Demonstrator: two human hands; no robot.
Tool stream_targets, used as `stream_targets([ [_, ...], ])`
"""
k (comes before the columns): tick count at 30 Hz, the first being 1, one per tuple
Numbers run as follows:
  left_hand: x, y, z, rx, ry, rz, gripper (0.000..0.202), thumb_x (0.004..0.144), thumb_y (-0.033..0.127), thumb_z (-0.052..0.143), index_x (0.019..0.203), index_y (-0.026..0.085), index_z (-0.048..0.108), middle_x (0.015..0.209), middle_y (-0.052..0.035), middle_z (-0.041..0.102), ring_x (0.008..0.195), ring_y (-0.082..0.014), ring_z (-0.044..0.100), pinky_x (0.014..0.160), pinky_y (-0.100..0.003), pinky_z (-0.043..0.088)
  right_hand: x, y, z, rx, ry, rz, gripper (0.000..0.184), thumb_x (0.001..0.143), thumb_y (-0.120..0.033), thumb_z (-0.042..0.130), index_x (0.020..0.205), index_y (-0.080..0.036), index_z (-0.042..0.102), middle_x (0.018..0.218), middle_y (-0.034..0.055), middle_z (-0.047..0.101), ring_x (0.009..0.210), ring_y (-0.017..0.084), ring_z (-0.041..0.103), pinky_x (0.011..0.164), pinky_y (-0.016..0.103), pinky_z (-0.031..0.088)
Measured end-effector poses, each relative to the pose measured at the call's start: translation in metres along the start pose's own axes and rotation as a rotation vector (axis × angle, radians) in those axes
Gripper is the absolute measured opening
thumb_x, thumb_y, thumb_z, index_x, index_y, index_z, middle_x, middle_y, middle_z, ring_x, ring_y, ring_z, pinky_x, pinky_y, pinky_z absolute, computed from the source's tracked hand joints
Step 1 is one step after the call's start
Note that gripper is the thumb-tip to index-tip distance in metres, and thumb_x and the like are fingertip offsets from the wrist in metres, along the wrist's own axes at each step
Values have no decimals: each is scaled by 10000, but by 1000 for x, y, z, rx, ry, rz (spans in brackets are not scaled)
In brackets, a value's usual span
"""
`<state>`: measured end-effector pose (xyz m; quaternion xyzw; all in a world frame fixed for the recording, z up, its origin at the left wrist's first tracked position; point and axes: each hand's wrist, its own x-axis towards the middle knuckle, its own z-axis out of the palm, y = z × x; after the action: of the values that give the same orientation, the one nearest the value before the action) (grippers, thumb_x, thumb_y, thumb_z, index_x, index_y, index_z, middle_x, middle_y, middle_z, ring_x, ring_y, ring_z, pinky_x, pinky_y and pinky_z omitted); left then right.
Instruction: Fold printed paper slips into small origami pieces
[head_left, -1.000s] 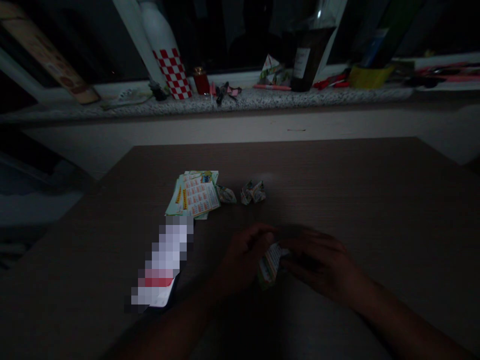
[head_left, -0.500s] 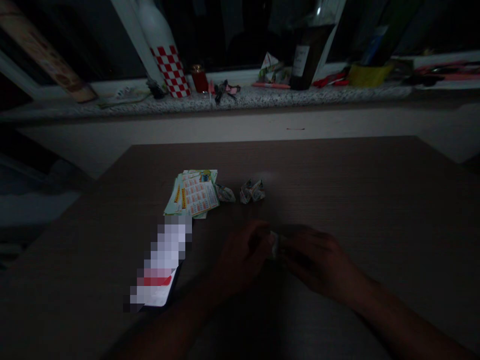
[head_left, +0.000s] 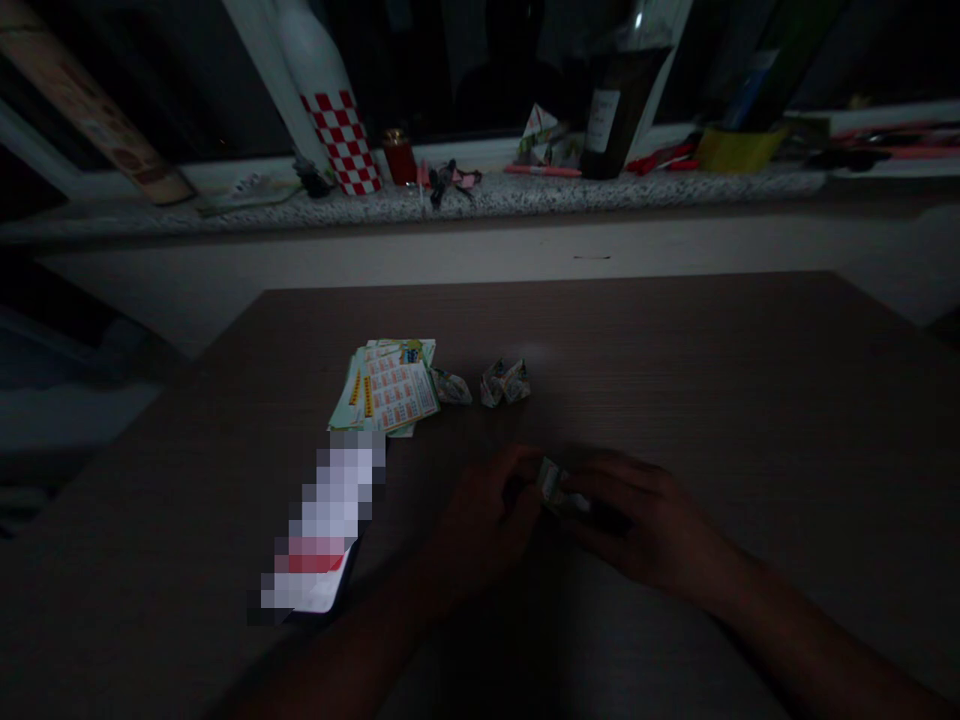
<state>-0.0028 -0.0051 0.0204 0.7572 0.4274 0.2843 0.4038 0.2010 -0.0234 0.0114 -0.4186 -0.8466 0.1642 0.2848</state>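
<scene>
A small folded piece of printed paper (head_left: 551, 484) is pinched between my two hands above the table. My left hand (head_left: 491, 510) grips its left side, fingers curled. On the other side my right hand (head_left: 637, 515) holds the paper's right edge with thumb and fingertips. Beyond them lie two folded paper shapes, one pointed in two peaks (head_left: 505, 383) and a flatter one (head_left: 451, 387). That flatter shape touches a fanned stack of printed paper slips (head_left: 397, 390). Dim light hides the finer folds of the held paper.
A lit phone (head_left: 330, 530), its screen blurred out, lies left of my left forearm on the wooden table (head_left: 675, 340). Behind, a stone windowsill (head_left: 510, 200) carries a red-checked bottle (head_left: 341, 130), a dark bottle (head_left: 615, 120), a red jar (head_left: 398, 158) and a yellow container (head_left: 739, 148).
The paper between my hands has turned, and more of its printed face shows. My right fingers have shifted slightly on it. The things on the table have stayed in place.
</scene>
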Motion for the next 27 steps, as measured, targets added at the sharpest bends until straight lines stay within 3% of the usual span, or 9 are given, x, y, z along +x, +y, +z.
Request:
stream_targets([
  [5,-1,2,0,100,-7,57,267,870,125,449,1113,175,546,976,-54,686,864,-183,643,777,-318,495,-2,5,2,75,-21,31,222,815,-242,680,1027,-190,643,947,79,682,813,197,665,706,316,557],
  [9,-1,2,0,99,-13,43,282,868,106,446,1119,180,550,990,-50,682,876,-178,640,793,-316,495,-2,7,3,91,21,3,278,792,-188,695,1063,-193,638,1041,96,677,927,215,664,784,332,564],
  [16,-1,-1,2,161,-15,99,274,875,139,463,1133,177,548,1002,-59,685,877,-184,647,773,-310,504,3,6,2,34,20,-68,226,810,-178,661,1033,-212,654,978,75,703,907,219,660,799,369,551],
  [22,-5,-1,0,456,111,246,358,848,132,457,1202,127,512,1111,-130,635,992,-254,593,857,-425,488,2,7,4,45,110,32,216,829,-103,554,1008,-186,640,894,73,704,779,182,678,682,291,562],
  [27,-5,18,1,590,41,454,351,825,102,510,1174,134,546,1200,-128,578,1095,-256,523,950,-421,426,2,2,4,48,172,162,307,770,-109,586,1065,-185,628,781,34,702,619,153,665,579,254,550],
])
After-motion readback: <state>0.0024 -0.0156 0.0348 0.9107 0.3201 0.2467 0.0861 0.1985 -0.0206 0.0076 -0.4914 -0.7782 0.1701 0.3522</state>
